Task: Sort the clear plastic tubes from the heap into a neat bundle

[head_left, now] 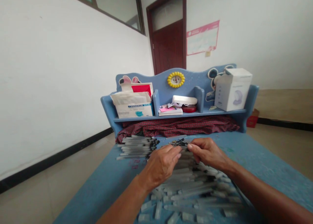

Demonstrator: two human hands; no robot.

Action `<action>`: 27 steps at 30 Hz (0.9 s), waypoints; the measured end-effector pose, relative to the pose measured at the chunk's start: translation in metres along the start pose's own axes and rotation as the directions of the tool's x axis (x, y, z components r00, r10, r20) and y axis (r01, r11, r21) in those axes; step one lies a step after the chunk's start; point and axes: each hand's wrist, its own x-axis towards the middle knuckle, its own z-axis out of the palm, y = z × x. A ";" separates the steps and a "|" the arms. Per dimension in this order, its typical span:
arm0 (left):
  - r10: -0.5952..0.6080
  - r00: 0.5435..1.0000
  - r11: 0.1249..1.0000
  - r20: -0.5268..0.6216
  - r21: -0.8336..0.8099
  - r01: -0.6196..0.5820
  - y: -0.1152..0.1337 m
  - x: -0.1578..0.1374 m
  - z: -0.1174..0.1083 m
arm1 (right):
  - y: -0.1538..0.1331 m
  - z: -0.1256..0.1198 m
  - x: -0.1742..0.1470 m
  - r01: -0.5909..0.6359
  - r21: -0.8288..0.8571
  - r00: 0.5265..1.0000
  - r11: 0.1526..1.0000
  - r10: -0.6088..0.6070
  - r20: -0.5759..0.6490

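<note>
My left hand [161, 162] is over the middle of the blue table, its fingers bent and pressed together; what they hold, if anything, is hidden. Close by on the right, my right hand [207, 152] has thumb and forefinger pinched at the edge of a small heap of slim black pieces [179, 142]. Whatever sits in that pinch is too small to make out. Below both hands spreads a loose pile of translucent pen barrels [186, 178], some with black ends, and short clear caps [158, 210]. A neater stack of black-ended pen barrels [137, 147] lies to the left.
Along the table's back edge stands a blue shelf [178, 116] with a yellow-rimmed clock [176, 79]. It carries a mask box [134, 109], a red round tin [189, 109] and a white carton [232, 90]. Red checked cloth [178, 128] is bunched beneath it.
</note>
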 end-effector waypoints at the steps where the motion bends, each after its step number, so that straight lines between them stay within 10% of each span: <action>1: 0.010 1.000 1.000 0.003 0.004 -0.010 0.002 0.000 0.000 | 0.000 0.000 0.000 -0.001 0.003 1.000 1.000 0.001 0.011; 19: 0.039 0.996 0.999 -0.080 0.029 -0.037 0.002 0.000 0.009 | 0.000 -0.002 0.002 -0.144 0.272 0.985 0.951 0.111 0.135; 27: 0.073 0.992 0.996 -0.102 0.053 -0.068 0.000 0.000 0.012 | 0.001 -0.007 0.003 -0.053 0.067 0.992 0.996 0.045 0.115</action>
